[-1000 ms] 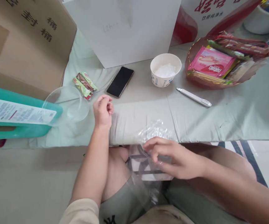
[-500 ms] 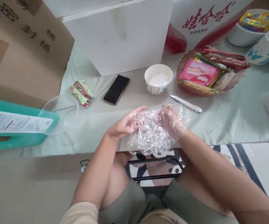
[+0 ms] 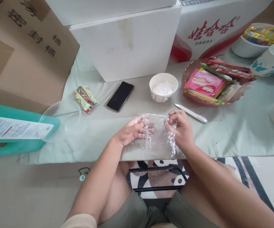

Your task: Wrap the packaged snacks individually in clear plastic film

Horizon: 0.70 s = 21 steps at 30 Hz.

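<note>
Fingers of both hands pinch a clear film (image 3: 157, 139) at the table's (image 3: 234, 133) near edge: left hand (image 3: 131, 133) half open, right hand (image 3: 181, 131) curled. Spreading it, I'd judge; a gentle, even pull comes next.

Desk (image 3: 234, 126) has a pale green cloth over it. On it: white box (image 3: 127, 41) at the back, cardboard box (image 3: 25, 50) far left, phone (image 3: 120, 96) face up, snack packets (image 3: 84, 97) left of the phone, clear lid (image 3: 61, 118), paper cup (image 3: 163, 87), white pen (image 3: 190, 112) just right of the cup, snack tray (image 3: 213, 84), plastic film (image 3: 157, 136) at the front edge.
</note>
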Available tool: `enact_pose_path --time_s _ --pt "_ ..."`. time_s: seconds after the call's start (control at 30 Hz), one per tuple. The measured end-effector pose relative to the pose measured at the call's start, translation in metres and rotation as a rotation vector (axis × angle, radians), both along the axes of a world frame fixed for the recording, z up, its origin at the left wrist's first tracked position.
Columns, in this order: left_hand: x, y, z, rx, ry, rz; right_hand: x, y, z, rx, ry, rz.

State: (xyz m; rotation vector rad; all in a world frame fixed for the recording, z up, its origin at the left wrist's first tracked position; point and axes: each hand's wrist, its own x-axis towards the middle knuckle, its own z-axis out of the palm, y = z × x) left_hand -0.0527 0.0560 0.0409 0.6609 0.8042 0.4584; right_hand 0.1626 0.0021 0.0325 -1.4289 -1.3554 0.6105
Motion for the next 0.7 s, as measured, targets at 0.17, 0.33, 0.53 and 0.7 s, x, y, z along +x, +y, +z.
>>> enact_pose_path --time_s 0.17,0.33,0.53,0.7 --pt "0.009 -0.001 0.005 -0.022 0.16 0.084 0.0 -0.006 -0.004 0.042 -0.03 0.138" --pt "0.001 0.007 0.007 -0.131 0.027 0.14 0.012 -0.004 -0.007 -0.002 0.092 0.087" --pt "-0.012 0.012 -0.001 -0.138 -0.087 0.134 0.018 0.005 0.0 -0.353 0.762 0.124" --pt "-0.012 0.01 -0.007 -0.07 -0.185 0.107 0.004 0.005 0.005 -0.524 0.757 0.197"
